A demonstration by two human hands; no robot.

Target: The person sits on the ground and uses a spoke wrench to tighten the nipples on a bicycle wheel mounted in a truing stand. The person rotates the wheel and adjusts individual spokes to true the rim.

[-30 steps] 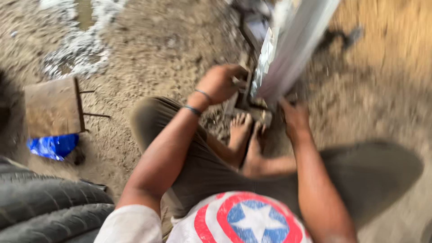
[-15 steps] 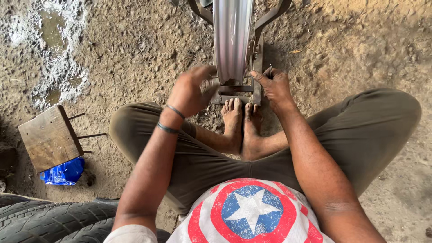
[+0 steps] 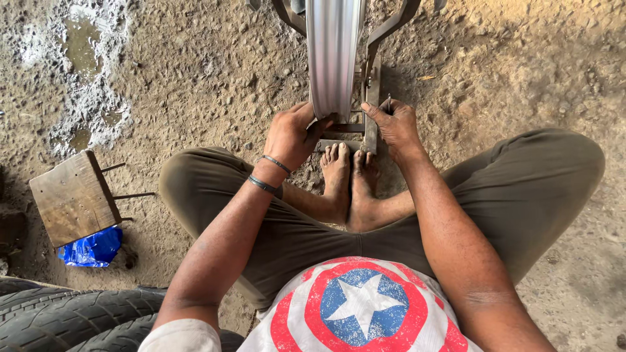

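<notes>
At the far left of the dirt floor a puddle (image 3: 81, 45) lies well apart from the work. Nearer, a small wooden stool (image 3: 75, 199) lies tipped on its side with a crumpled blue plastic bag (image 3: 91, 248) just beside it, and a stack of black tyres (image 3: 72, 316) fills the near left corner.

The person sits cross-legged with bare feet (image 3: 349, 186) pressed against the foot of a metal stand (image 3: 368, 111). A bright silver wheel rim (image 3: 332, 55) stands upright in that stand, straight ahead at centre, its lower edge just above the toes.

The left hand (image 3: 290, 133), two dark bands on its wrist, wraps the rim's lower left edge, fingers curled shut on the metal. The right hand (image 3: 394, 124) is closed too, pinched on a thin metal tool (image 3: 389, 103) held against the right upright of the stand, beside the rim. What the tool's tip meets is too small to tell.

The step looks like truing or adjusting the rim in its stand. To do it well, the left hand should steady the rim without twisting it, while the feet brace the base so it does not creep. The right hand should work in small turns, and fingers should stay clear of the gap between rim and upright.
</notes>
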